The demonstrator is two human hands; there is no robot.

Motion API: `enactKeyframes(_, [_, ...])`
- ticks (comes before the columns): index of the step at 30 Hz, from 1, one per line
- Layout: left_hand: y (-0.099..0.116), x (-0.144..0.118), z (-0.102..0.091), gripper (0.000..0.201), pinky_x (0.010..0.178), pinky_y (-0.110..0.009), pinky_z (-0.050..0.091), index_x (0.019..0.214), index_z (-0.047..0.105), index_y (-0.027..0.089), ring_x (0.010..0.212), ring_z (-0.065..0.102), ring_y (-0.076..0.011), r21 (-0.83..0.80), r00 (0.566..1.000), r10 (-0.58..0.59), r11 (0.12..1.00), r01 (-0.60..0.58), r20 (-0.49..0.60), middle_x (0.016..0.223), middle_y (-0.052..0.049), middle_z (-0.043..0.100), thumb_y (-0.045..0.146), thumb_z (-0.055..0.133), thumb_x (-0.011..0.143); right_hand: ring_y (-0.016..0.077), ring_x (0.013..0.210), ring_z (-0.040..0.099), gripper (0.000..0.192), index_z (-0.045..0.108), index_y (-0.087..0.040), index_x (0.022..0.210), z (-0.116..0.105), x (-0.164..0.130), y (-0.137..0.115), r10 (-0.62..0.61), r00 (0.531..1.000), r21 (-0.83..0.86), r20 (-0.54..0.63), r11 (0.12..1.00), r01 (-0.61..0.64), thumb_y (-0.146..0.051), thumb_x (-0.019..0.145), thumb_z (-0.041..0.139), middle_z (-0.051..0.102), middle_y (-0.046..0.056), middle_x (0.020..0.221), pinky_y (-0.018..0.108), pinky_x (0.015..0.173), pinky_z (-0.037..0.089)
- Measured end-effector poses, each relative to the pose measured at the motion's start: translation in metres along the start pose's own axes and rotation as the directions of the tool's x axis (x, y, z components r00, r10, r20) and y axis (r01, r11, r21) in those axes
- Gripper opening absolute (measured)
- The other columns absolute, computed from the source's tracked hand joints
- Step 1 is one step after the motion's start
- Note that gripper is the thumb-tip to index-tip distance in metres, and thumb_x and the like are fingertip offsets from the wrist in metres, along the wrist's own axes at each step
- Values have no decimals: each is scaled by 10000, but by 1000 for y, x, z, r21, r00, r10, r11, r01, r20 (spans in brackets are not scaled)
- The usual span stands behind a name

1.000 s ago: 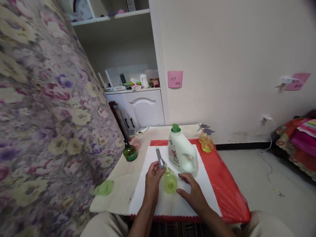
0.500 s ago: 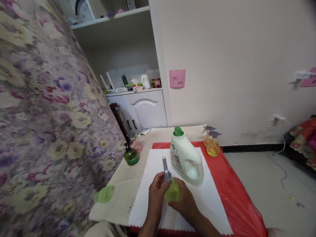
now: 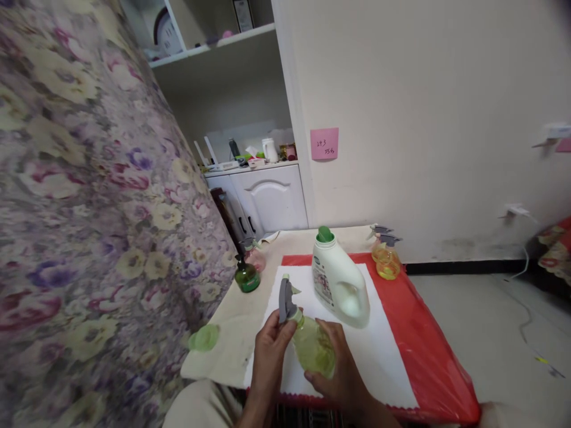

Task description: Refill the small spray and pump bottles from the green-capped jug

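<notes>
A small spray bottle [image 3: 313, 349] of clear yellow-green plastic, with a grey and pale green trigger head [image 3: 286, 302], is held tilted left above the white sheet. My left hand [image 3: 270, 348] is closed around its neck, the fingers at the collar below the head. Around the body wraps my right hand [image 3: 339, 359], thumb in front and fingers on the far side. Just beyond the hands stands a large pale green detergent jug [image 3: 341, 282], its mouth holding a green spout [image 3: 325, 234]. Liquid seems to be inside the spray bottle, though its level is hard to tell.
On the table's left are a green pump bottle [image 3: 247, 277], a pink spray bottle [image 3: 256, 260] and a green cap [image 3: 205, 337]. Yellow and orange spray bottles [image 3: 387, 263] stand at the right back, on red cloth [image 3: 414, 351]. A floral curtain [image 3: 111, 238] borders the left side.
The spray bottle has tipped over to the left and turned, so its nozzle now points right. Both hands have stayed on it. The view has shifted slightly.
</notes>
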State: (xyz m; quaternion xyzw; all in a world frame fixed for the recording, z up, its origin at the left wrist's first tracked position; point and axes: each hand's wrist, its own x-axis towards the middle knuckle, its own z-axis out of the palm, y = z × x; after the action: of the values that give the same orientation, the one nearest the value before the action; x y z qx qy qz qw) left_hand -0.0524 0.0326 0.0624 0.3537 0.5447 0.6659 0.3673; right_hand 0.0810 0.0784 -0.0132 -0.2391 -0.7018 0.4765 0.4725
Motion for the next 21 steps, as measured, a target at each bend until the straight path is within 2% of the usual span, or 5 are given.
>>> enactKeyframes(5, [8,-1,-10,361,900,-307,443,1096,667,174,1012,627,-231,47,999,30,998,-32,35,1056,-73,727,350,675,781,278,1187,450,837,368,-230,1298,2,-3,-9,34,999,24,19,999,-35,-20,532,631,442,82,1224,430,1025,404])
enactKeyframes(10, [15,-1,-17,368,969,-337,403,1134,652,168,1066,606,-245,95,991,19,995,-32,135,1118,-92,705,353,637,816,285,1189,446,855,353,-244,1314,3,-4,-4,42,998,24,41,999,-43,-31,538,642,443,81,1243,431,998,420])
enactKeyframes(13, [14,-2,-18,373,989,-347,392,1149,645,173,1078,600,-248,86,987,9,996,-23,159,1142,-102,695,360,625,826,290,1185,448,866,352,-243,1315,3,-6,-2,28,999,3,27,1000,-28,-29,529,644,449,83,1238,437,1001,414])
enactKeyframes(18, [2,0,-16,368,930,-357,438,1040,699,138,992,634,-262,57,1000,0,998,-2,24,1034,-127,731,399,667,783,296,1183,451,859,359,-249,1309,5,-9,-5,47,999,-15,12,999,-46,-29,527,639,460,86,1228,462,1022,389])
enactKeyframes(21, [-2,3,-15,375,936,-372,439,1004,718,123,985,640,-270,32,1000,-15,999,15,-17,997,-133,741,403,694,755,298,1179,461,858,363,-256,1311,6,-11,-6,58,998,17,5,998,-58,-38,529,643,469,87,1228,464,1017,396])
